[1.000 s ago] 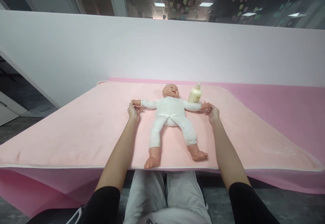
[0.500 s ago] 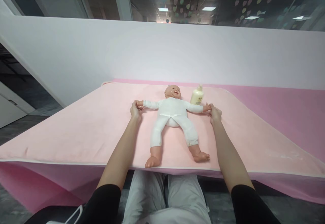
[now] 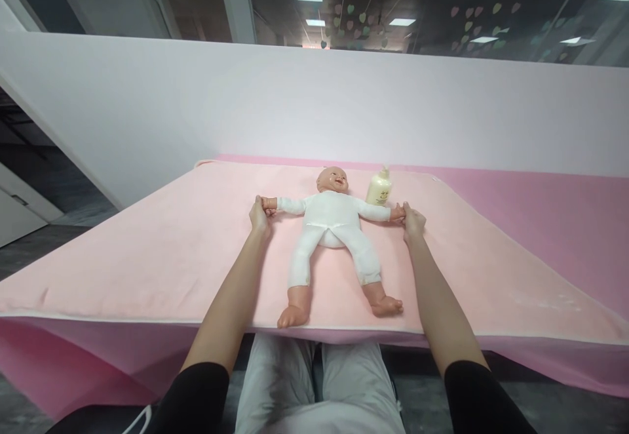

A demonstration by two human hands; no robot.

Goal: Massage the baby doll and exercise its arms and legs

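A baby doll [image 3: 331, 214] with a white cloth body lies on its back, arms stretched out sideways and feet toward me. My left hand [image 3: 259, 216] is closed around the doll's hand on the left side. On the other side, my right hand [image 3: 413, 219] pinches the doll's other hand by its fingers. Both doll arms are held straight out, close to the blanket. A pale yellow pump bottle [image 3: 379, 188] stands just behind the doll's arm on the right, near its head.
A peach blanket [image 3: 147, 244] covers most of the table, over a pink cloth [image 3: 555, 217]. Behind the table rises a white wall [image 3: 314, 103] with dark glass above it. My legs are at the table's front edge.
The whole view has shifted very slightly. Both hands keep hold of the doll's hands, and the doll's pose looks the same.
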